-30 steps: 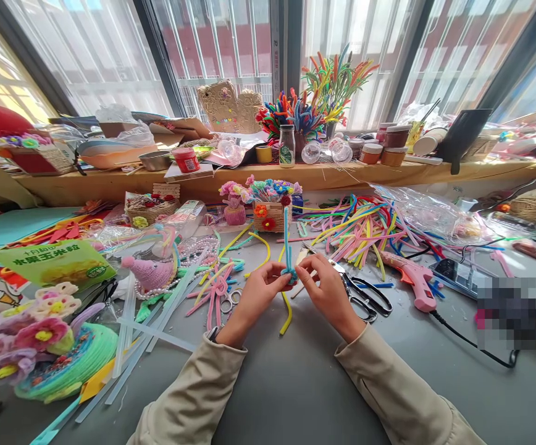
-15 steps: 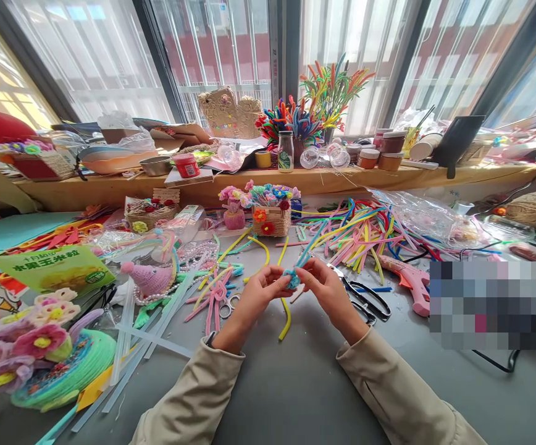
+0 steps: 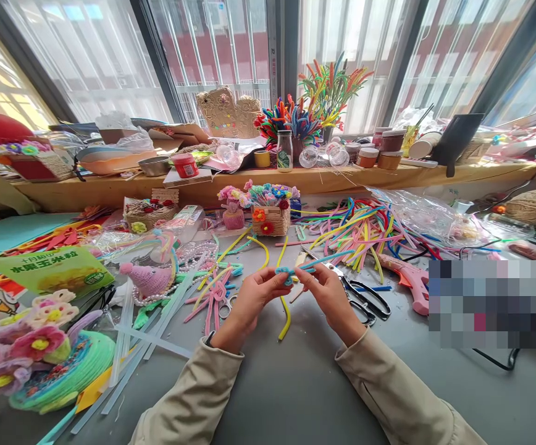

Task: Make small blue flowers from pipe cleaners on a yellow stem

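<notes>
Both hands meet over the grey table, pinching a light blue pipe cleaner (image 3: 330, 258) whose near end is bent into a small looped shape. My left hand (image 3: 255, 301) is closed on the looped part. Thumb and fingers of my right hand (image 3: 326, 295) grip it where the straight end leaves the loops and points to the upper right. Just beyond my right hand lie black-handled scissors (image 3: 368, 300). A yellow pipe cleaner (image 3: 285, 321) rests on the table between my wrists. Left of my left hand are small silver scissors (image 3: 227, 305) and pink pipe cleaners (image 3: 215, 300).
A heap of coloured pipe cleaners (image 3: 360, 232) spreads behind my right hand, with a pink glue gun (image 3: 409, 281) to the right. Translucent glue sticks (image 3: 152, 334) and a pipe-cleaner flower arrangement (image 3: 41, 346) lie on the left. A small flower basket (image 3: 270, 221) stands behind my hands.
The straight end of the blue pipe cleaner has swung down from pointing steeply up to lying nearly level toward the right. My hands stay in almost the same place.
</notes>
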The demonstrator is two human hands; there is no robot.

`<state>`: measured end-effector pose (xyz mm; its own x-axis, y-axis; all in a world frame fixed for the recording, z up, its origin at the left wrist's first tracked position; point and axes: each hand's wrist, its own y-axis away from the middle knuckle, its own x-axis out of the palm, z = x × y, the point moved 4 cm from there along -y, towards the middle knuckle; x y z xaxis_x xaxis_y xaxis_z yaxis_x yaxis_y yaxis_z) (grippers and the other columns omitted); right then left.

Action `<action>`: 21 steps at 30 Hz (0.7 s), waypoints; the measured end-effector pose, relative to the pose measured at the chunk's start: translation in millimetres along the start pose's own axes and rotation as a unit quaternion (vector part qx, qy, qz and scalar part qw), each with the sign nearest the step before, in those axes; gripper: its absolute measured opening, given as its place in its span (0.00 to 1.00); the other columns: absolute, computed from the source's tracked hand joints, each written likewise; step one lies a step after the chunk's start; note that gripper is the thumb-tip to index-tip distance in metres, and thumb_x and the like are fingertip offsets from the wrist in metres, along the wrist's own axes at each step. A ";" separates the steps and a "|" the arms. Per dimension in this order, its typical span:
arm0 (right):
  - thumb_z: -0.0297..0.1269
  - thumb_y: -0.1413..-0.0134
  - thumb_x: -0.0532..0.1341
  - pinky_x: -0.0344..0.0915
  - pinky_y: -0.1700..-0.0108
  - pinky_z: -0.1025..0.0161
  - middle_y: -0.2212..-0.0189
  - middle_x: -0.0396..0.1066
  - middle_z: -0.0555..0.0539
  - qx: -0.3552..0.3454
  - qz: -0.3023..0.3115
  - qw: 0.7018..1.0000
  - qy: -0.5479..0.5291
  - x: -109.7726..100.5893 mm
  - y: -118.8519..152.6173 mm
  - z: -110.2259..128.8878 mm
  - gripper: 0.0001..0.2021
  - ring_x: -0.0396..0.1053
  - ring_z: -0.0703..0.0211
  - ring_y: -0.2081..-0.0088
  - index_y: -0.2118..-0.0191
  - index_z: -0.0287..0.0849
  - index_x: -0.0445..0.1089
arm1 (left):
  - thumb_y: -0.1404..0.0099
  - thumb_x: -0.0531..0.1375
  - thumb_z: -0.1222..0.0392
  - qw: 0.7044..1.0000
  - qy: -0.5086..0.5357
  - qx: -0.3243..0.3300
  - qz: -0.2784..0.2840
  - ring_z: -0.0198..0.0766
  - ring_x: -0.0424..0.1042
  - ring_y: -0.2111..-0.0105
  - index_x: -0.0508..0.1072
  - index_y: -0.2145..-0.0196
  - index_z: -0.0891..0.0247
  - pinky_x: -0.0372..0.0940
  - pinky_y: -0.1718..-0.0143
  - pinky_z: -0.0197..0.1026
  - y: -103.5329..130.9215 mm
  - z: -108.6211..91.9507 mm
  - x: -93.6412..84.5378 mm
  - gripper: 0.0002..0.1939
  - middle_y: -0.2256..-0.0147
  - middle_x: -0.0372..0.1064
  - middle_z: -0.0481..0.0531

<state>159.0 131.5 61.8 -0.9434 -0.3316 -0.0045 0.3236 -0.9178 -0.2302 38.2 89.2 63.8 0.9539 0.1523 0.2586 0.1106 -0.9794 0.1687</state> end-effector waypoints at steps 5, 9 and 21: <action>0.42 0.59 0.58 0.56 0.73 0.68 0.79 0.62 0.52 0.017 -0.015 1.000 -0.015 -7.3 -2.7 1.2 0.09 0.58 0.67 0.76 0.76 0.40 0.65 | 0.56 0.62 0.59 0.999 -0.037 -0.001 -0.001 0.33 0.68 0.76 0.71 0.74 0.68 0.63 0.68 0.37 -0.9 -0.3 -1.4 0.10 0.76 0.68 0.50; 0.39 0.62 0.60 0.55 0.74 0.69 0.83 0.57 0.55 0.087 0.022 0.990 -0.105 -8.1 -2.8 0.3 0.09 0.56 0.69 0.78 0.81 0.39 0.63 | 0.55 0.62 0.58 0.996 -0.075 -0.001 0.042 0.33 0.68 0.76 0.71 0.76 0.67 0.62 0.69 0.37 2.8 -4.9 4.4 0.09 0.78 0.68 0.48; 0.41 0.62 0.60 0.56 0.74 0.70 0.79 0.59 0.55 0.086 -0.001 0.981 -0.172 -2.0 -1.9 -5.9 0.09 0.57 0.69 0.77 0.76 0.41 0.63 | 0.53 0.61 0.60 1.000 0.026 -0.012 0.013 0.32 0.68 0.74 0.68 0.75 0.66 0.63 0.66 0.36 0.7 -1.1 0.8 0.07 0.75 0.67 0.47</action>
<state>159.9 135.3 56.4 -0.8732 -0.3569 0.3319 0.3572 -0.9319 -0.0622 38.8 88.9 65.1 0.9407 0.1337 0.3118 0.0784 -0.9799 0.1835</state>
